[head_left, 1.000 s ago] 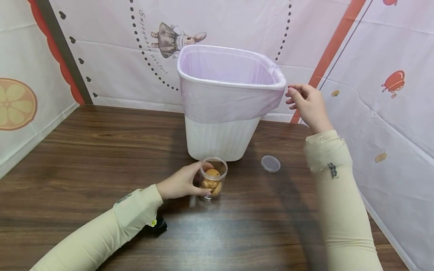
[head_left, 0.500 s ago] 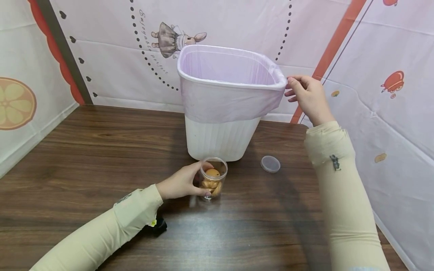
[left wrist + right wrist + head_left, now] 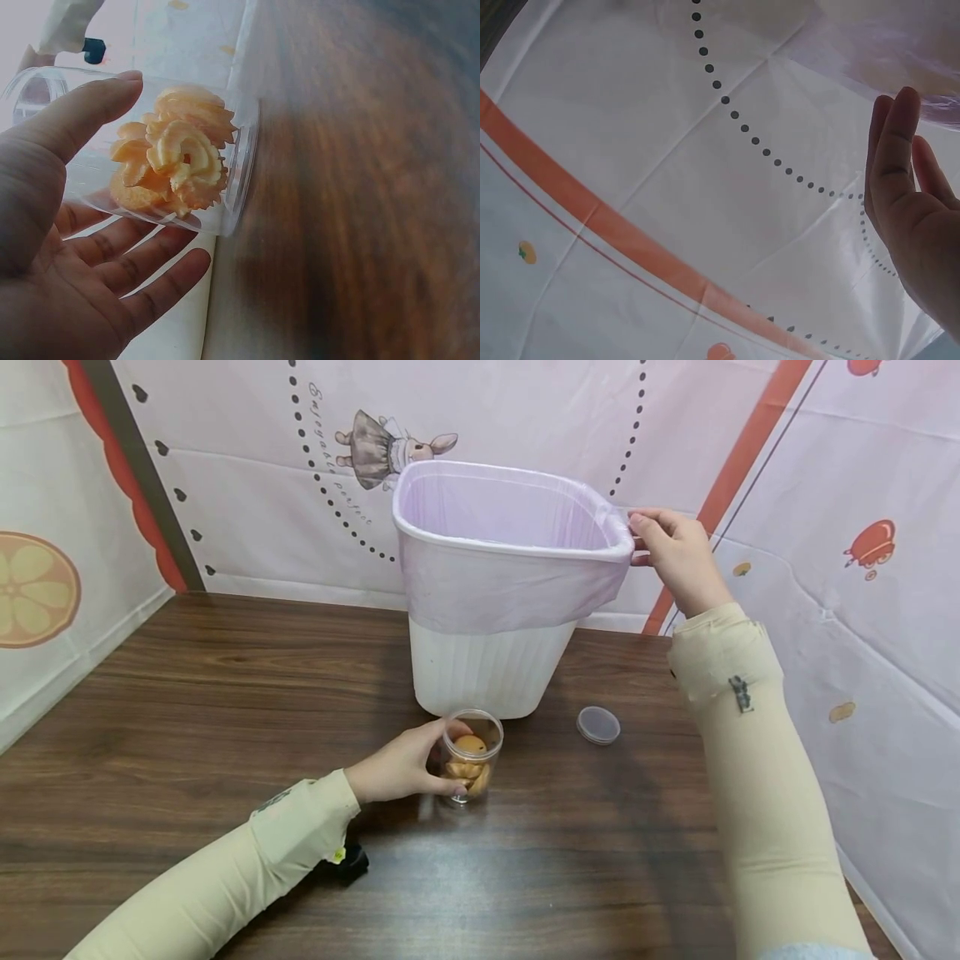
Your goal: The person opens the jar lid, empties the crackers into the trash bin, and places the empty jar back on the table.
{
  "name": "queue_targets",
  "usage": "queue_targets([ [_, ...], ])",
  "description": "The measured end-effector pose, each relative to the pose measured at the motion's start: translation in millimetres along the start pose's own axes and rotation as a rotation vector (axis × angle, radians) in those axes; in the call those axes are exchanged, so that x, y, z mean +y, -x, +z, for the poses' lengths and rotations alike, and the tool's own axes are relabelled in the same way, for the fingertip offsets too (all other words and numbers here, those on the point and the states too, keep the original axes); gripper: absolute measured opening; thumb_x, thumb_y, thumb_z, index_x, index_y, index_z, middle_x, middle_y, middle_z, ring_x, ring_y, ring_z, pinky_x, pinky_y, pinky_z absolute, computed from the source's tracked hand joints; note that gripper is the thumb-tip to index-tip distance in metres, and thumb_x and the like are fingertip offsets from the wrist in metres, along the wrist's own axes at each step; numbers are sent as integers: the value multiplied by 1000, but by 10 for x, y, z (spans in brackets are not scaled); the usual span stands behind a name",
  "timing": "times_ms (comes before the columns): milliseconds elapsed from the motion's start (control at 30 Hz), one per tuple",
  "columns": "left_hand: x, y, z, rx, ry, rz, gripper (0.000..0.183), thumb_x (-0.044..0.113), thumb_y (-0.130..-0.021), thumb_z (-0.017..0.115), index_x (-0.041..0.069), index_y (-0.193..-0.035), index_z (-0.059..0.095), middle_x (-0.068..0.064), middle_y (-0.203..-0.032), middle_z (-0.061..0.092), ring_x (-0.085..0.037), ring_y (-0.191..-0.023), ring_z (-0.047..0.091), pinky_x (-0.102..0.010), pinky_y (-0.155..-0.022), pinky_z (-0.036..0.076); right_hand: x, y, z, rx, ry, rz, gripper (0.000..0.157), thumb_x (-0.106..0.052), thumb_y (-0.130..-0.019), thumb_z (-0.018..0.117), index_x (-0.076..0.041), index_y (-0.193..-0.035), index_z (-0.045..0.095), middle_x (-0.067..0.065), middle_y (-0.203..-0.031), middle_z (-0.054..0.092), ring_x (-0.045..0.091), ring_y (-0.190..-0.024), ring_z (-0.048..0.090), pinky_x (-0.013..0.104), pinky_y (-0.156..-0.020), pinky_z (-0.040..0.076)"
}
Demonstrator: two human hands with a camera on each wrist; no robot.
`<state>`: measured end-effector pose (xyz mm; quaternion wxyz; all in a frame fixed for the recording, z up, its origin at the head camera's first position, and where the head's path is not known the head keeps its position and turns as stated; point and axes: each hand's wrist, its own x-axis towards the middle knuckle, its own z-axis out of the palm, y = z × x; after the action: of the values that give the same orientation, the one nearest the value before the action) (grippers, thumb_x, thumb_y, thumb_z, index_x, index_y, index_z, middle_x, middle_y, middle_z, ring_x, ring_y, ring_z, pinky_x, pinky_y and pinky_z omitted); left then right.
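Note:
A clear plastic jar (image 3: 486, 777) without a lid stands upright on the table, with golden piped cookies (image 3: 176, 154) inside. My left hand (image 3: 397, 766) holds it from the left, thumb on the near side and fingers round the far side. At the right end of the trash can's rim is my right hand (image 3: 678, 553), its fingertips at the lilac bag (image 3: 510, 593) folded over that rim. The right wrist view shows this hand's fingers (image 3: 896, 142) mostly straight beside the bag. Whether they touch it is hard to tell.
The white trash can (image 3: 480, 672) stands at the back of the brown wooden table (image 3: 225, 693), just behind the jar. A round clear lid (image 3: 598, 725) lies to its right. Printed cloth (image 3: 750, 435) hangs behind and at both sides. A black object (image 3: 352, 865) shows beneath the left sleeve.
My right hand has risen a little along the trash can's right end, and its fingertips have come closer to the rim. The left hand and the jar have stayed in place.

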<state>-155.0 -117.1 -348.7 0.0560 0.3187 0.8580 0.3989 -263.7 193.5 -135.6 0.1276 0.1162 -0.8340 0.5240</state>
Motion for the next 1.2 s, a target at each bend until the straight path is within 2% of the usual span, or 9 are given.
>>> queue_targets([
  [133,-15,-1,-1,-1,3,9,65,31,-78,80,14,-131,48,-1,-118,61,-8,-93,58,-26,-85,48,-46,-61,21,4,10,10,45,-27,-98,51,-2,-135,52,-6,-105,62,3,-91,59,13,-72,51],
  [233,-18,-3,3,-2,2,8,65,31,-78,80,15,-131,48,0,-118,60,-8,-94,58,-26,-85,48,-77,-97,30,-17,37,27,46,-29,-97,52,-6,-137,52,-1,-114,62,3,-94,58,13,-75,50],
  [367,-10,1,5,-6,5,2,65,31,-78,80,16,-132,48,2,-113,61,-7,-91,58,-26,-83,48,-91,-144,38,-77,93,28,51,-30,-97,52,-5,-141,47,8,-133,58,0,-96,58,10,-77,49],
  [467,-1,9,0,-10,5,-2,65,32,-78,80,16,-132,48,3,-105,62,-7,-86,57,-25,-82,48,-86,-169,46,-104,145,26,53,-31,-97,52,-4,-142,45,12,-140,53,-3,-93,57,8,-76,48],
  [733,8,28,-20,-6,0,-4,65,32,-77,81,15,-130,48,4,-100,62,-6,-85,56,-26,-81,48,-104,-198,59,-106,174,59,55,-34,-97,51,-4,-143,44,8,-135,57,-6,-87,58,8,-76,46],
  [967,13,31,-21,-7,-1,0,64,32,-77,81,15,-129,49,4,-99,62,-6,-85,56,-26,-82,48,-104,-197,65,-94,93,65,47,-25,-96,53,4,-134,52,-8,-105,64,-7,-76,57,9,-71,47],
  [1100,16,35,-23,-7,-2,3,64,32,-77,81,15,-129,49,3,-103,62,-6,-86,56,-25,-81,47,-99,-193,58,-115,76,66,47,-25,-97,53,5,-133,53,-7,-110,65,-7,-78,58,9,-72,48],
  [1200,19,39,-26,-6,1,1,64,32,-77,81,16,-129,49,3,-107,62,-6,-87,56,-25,-82,47,-107,-199,52,-144,111,52,48,-27,-97,52,5,-133,53,-1,-124,63,-8,-80,57,9,-72,47],
])
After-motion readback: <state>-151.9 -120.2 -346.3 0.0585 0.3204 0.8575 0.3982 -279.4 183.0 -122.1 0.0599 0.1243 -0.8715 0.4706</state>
